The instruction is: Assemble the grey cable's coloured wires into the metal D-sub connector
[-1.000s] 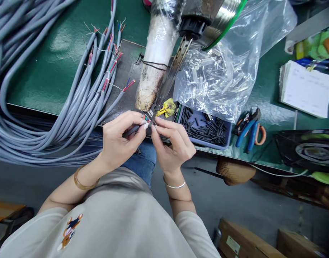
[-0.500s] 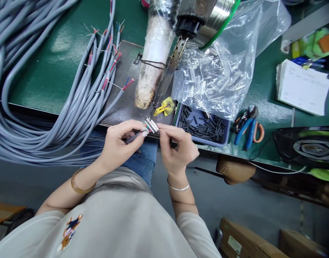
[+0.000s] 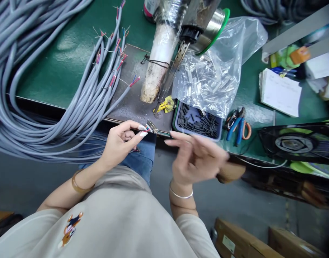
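My left hand (image 3: 123, 143) pinches colored wires (image 3: 146, 129) between thumb and forefinger. At their end is a metal multi-pin connector (image 3: 152, 126), just beyond the fingertips and in front of the bench edge. My right hand (image 3: 198, 156) is to the right of it, apart from the connector and partly smeared by motion. Its fingers are stretched out, with nothing visible in them. Beyond that hand sits a blue tray (image 3: 220, 134) of short black tubes (image 3: 198, 123).
A soldering iron (image 3: 173, 70) slants down beside a white wrapped piece (image 3: 155, 71). Grey cables (image 3: 80, 96) with stripped ends fill the left. To the right are a clear bag of connectors (image 3: 207, 79), pliers (image 3: 237, 127), a paper pad (image 3: 280, 93) and a fan (image 3: 293, 143).
My right hand has let go of the connector and moved right, its fingers opening out. My left hand still holds the wires. The view has shifted slightly to the right.
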{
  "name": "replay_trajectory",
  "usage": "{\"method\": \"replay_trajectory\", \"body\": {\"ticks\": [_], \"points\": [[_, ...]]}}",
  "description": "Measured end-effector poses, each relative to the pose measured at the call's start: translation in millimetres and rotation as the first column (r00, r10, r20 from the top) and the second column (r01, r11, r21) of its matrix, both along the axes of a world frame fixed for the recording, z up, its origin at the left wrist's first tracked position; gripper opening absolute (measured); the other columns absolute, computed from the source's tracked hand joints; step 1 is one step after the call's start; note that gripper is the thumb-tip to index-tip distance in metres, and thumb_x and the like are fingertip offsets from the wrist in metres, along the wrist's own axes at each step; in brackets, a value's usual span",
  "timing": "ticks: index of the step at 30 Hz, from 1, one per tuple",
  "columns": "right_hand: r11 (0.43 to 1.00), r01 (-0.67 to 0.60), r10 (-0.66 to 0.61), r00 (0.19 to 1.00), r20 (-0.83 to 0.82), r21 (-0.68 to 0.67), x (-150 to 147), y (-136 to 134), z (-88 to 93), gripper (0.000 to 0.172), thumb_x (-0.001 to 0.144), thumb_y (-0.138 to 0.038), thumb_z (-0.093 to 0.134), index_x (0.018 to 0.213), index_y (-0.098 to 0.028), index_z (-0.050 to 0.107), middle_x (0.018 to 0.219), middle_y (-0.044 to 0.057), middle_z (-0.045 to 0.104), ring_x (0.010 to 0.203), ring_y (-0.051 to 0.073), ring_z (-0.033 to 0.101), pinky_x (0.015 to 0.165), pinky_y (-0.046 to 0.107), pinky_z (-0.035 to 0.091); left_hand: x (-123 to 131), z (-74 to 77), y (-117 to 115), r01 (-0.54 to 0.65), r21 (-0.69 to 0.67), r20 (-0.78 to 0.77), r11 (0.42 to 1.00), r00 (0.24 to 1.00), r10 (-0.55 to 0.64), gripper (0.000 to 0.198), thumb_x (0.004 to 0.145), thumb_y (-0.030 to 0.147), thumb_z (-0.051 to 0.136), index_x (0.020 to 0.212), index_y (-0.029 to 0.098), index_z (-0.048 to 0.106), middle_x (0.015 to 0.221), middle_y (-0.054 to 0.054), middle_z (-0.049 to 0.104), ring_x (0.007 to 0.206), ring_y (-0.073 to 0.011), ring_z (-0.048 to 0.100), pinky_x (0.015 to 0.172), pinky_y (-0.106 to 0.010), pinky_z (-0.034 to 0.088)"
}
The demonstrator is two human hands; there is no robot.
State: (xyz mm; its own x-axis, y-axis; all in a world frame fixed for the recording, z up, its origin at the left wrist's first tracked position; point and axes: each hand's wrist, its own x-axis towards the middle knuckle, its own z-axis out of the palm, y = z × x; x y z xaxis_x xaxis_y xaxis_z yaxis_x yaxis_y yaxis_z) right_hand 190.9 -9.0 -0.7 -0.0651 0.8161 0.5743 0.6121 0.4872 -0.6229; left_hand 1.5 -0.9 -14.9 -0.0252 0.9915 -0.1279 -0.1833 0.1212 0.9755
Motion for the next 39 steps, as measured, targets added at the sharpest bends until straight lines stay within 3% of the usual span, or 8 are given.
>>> {"method": "replay_trajectory", "body": {"ticks": [4, 8, 13, 17, 27, 32, 39], "points": [[0.982, -0.074, 0.053, 0.991, 0.121, 0.174, -19, 23, -5.2, 0.02, 0.091, -0.007, 0.069, 0.102, -0.024, 0.065, 0.098, 0.002, 0.081, 0.09, 0.015, 0.079, 0.082, 0.025, 0.064, 7, -2.1, 9, -0.113, 0.158, -0.139, 0.981, 0.981, 0.136, 0.012, 0.082, 0.025, 0.078, 0.083, 0.014, 0.073, 0.078, -0.002, 0.072, 0.052, -0.0048, 0.054, 0.048, -0.017, 0.043], [0.986, -0.061, 0.053, 0.997, 0.061, 0.153, -27, 35, -15.2, 0.017, 0.09, -0.007, 0.067, 0.089, -0.024, 0.06, 0.102, 0.004, 0.081, 0.089, 0.015, 0.078, 0.079, 0.027, 0.064, 11, -6.1, 20, -0.13, 0.306, -0.28, 0.943, 0.934, 0.22, 0.005, 0.084, 0.019, 0.074, 0.082, 0.015, 0.073, 0.087, -0.005, 0.076, 0.07, -0.0104, 0.066, 0.063, -0.021, 0.051], [0.99, -0.059, 0.062, 0.998, -0.022, 0.128, -31, 48, -20.7, 0.018, 0.089, -0.009, 0.067, 0.084, -0.024, 0.058, 0.101, 0.004, 0.08, 0.09, 0.015, 0.077, 0.078, 0.029, 0.065, 10, -9.9, 31, -0.116, 0.437, -0.368, 0.892, 0.882, 0.295, 0.005, 0.085, 0.013, 0.071, 0.083, 0.017, 0.073, 0.094, -0.005, 0.078, 0.077, -0.0125, 0.07, 0.066, -0.022, 0.053], [0.987, -0.064, 0.072, 0.996, -0.045, 0.145, -33, 52, -18.0, 0.018, 0.088, -0.008, 0.068, 0.086, -0.024, 0.059, 0.101, 0.004, 0.08, 0.091, 0.016, 0.077, 0.079, 0.031, 0.066, 8, -3.1, 33, -0.096, 0.515, -0.408, 0.852, 0.847, 0.342, 0.007, 0.085, 0.012, 0.071, 0.085, 0.018, 0.074, 0.095, -0.004, 0.079, 0.081, -0.0133, 0.072, 0.07, -0.023, 0.055], [0.99, -0.078, 0.08, 0.997, -0.013, 0.119, -29, 51, -14.6, 0.016, 0.09, -0.01, 0.067, 0.087, -0.025, 0.059, 0.106, 0.004, 0.08, 0.092, 0.017, 0.078, 0.08, 0.031, 0.066, 4, 3.6, 33, -0.054, 0.49, -0.471, 0.87, 0.823, 0.316, 0.006, 0.087, 0.014, 0.072, 0.085, 0.019, 0.075, 0.095, -0.004, 0.08, 0.081, -0.0135, 0.072, 0.076, -0.025, 0.057], [0.983, -0.08, 0.085, 0.996, -0.022, 0.167, -31, 53, -13.1, 0.02, 0.087, -0.007, 0.07, 0.087, -0.024, 0.06, 0.106, 0.005, 0.081, 0.092, 0.016, 0.078, 0.082, 0.028, 0.066, 4, 7.6, 33, -0.051, 0.506, -0.468, 0.861, 0.823, 0.324, 0.008, 0.086, 0.012, 0.072, 0.085, 0.019, 0.075, 0.096, -0.004, 0.079, 0.082, -0.0139, 0.072, 0.074, -0.025, 0.056], [0.984, -0.076, 0.069, 0.997, 0.047, 0.163, -28, 48, -17.5, 0.018, 0.09, -0.009, 0.065, 0.087, -0.025, 0.058, 0.104, 0.005, 0.081, 0.089, 0.016, 0.079, 0.078, 0.029, 0.067, 6, 1.6, 31, -0.025, 0.469, -0.459, 0.883, 0.847, 0.268, 0.008, 0.087, 0.011, 0.07, 0.085, 0.018, 0.073, 0.096, -0.004, 0.08, 0.083, -0.014, 0.072, 0.077, -0.025, 0.056]]}}
